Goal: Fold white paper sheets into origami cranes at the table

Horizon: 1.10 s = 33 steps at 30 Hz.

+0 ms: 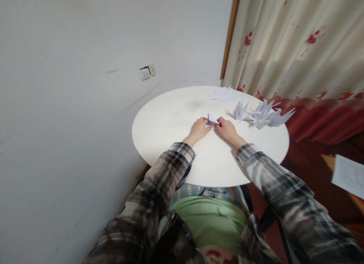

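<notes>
A small piece of folded white paper [211, 119] is held between my two hands over the middle of a round white table [165, 124]. One pointed flap of it stands up between my fingers. My left hand [199, 128] pinches its left side, and my right hand [226, 129] pinches its right side. Fingers cover parts of the lower edge. To the right of my right hand stands a single folded paper crane [240, 110]. Beyond that, several more paper cranes [263, 114] lie in a cluster with points sticking up.
Flat sheets of white paper [224, 94] lie at the table's far edge. A wall with a power socket [145, 74] borders the left, and a flowered curtain [295, 48] hangs at the right. Lower right, a written sheet [349, 175] rests on a wooden surface.
</notes>
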{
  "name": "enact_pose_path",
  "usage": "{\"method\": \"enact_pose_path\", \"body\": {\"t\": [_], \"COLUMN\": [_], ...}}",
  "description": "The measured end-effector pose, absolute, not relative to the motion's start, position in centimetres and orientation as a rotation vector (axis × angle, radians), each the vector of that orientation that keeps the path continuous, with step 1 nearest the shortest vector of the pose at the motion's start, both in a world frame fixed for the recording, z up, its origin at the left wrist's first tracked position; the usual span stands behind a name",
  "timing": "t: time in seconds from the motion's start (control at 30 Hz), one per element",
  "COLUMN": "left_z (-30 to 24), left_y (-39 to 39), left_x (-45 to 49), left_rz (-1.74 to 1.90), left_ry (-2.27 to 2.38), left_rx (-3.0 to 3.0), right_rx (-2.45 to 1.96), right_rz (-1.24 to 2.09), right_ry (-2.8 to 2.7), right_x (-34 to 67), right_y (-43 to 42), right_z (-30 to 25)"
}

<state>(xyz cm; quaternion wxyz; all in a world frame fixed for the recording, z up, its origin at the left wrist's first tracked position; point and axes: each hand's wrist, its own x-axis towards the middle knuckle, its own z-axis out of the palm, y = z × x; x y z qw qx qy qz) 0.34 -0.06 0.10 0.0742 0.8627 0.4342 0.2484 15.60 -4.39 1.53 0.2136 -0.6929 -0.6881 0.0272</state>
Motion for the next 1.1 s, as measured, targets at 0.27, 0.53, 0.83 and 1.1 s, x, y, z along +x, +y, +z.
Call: {"method": "enact_pose_path", "body": {"t": [0.27, 0.53, 0.83, 1.1], "left_z": [0.07, 0.03, -0.04, 0.04], "left_y": [-0.02, 0.02, 0.09, -0.02], "left_x": [0.32, 0.32, 0.34, 0.29], "left_rz": [0.749, 0.749, 0.749, 0.750], "left_ry": [1.304, 1.303, 1.309, 1.298], "left_rx": [2.591, 2.581, 2.592, 2.602], "right_rx": [-1.914, -1.911, -1.920, -1.925], "right_rz": [0.073, 0.071, 0.074, 0.067], "right_ry": [-1.912, -1.913, -1.919, -1.924], "right_x": [15.64, 15.67, 15.60, 15.61], "right_y": [-4.34, -4.28, -4.45, -4.36], "right_z": [1.40, 1.36, 1.59, 1.53]}}
